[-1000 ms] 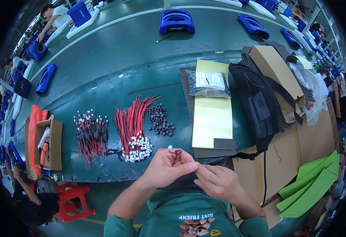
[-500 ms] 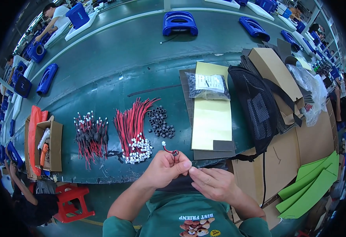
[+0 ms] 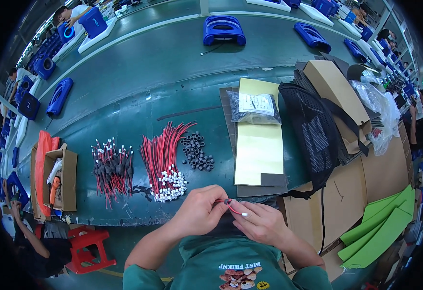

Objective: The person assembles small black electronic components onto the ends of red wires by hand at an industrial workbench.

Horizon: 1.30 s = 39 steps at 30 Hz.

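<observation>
Just past the table's front edge, a short red-and-black wire lead (image 3: 234,210) with a white connector runs through a small black ring (image 3: 227,201). My left hand (image 3: 201,211) pinches the lead at the ring's left side, fingers curled. My right hand (image 3: 263,223) has thumb and fingertips closed about the lead on the other side, the white connector lying against its fingers. Ahead of my left hand lies a bundle of red wire leads (image 3: 160,150) with white connectors toward me. Beside it are loose black rings (image 3: 199,157). Farther left sits a pile of leads carrying black lumps (image 3: 112,166).
At left stands a cardboard box (image 3: 68,179) with an orange-handled tool. To the right are a yellow sheet (image 3: 260,150), a clear bag of black parts (image 3: 253,108) and a black mesh bag (image 3: 313,130). Blue casings (image 3: 223,31) lie on the line beyond; a red stool (image 3: 88,249) stands lower left.
The white connector has swung from above my left hand to beside my right fingers. My fingertips have drawn apart, showing the ring between them. A co-worker at far left now handles a blue casing.
</observation>
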Each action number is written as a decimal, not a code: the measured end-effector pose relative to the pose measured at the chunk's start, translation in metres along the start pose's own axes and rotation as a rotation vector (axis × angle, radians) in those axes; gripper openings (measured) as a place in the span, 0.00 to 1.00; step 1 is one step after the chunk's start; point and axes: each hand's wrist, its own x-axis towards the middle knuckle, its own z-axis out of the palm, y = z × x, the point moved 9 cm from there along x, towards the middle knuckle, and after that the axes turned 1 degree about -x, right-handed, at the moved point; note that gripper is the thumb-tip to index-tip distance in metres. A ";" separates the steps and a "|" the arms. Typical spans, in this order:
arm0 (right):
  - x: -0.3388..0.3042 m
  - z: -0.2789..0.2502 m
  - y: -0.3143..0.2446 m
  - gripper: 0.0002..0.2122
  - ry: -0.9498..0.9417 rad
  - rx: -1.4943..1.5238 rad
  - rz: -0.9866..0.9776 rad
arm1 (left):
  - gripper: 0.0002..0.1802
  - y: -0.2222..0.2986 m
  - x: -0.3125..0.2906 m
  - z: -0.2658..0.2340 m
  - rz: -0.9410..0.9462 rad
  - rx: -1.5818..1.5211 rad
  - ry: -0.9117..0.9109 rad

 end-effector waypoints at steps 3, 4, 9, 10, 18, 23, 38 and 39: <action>0.003 -0.006 0.003 0.15 0.033 0.036 0.036 | 0.08 0.007 0.001 0.001 0.140 -0.008 0.081; 0.003 -0.008 0.004 0.15 0.034 0.032 0.042 | 0.09 -0.004 -0.001 -0.001 0.053 -0.181 0.118; -0.006 -0.030 0.038 0.14 0.199 -0.033 0.267 | 0.10 -0.036 0.001 0.003 -0.237 -0.542 0.027; -0.006 -0.031 0.046 0.14 0.200 -0.033 0.265 | 0.10 -0.033 0.003 0.007 -0.235 -0.541 0.030; -0.005 -0.030 0.099 0.14 0.118 -0.237 0.452 | 0.15 -0.018 0.023 0.032 -0.234 -0.959 0.020; -0.004 -0.029 0.105 0.13 0.121 -0.143 0.452 | 0.14 -0.019 0.045 0.044 -0.238 -0.887 0.040; -0.004 -0.031 0.106 0.11 0.021 -0.135 0.490 | 0.11 -0.059 0.067 0.063 -0.330 -0.787 0.154; -0.005 -0.030 0.106 0.11 0.019 -0.137 0.491 | 0.11 -0.060 0.066 0.062 -0.328 -0.788 0.159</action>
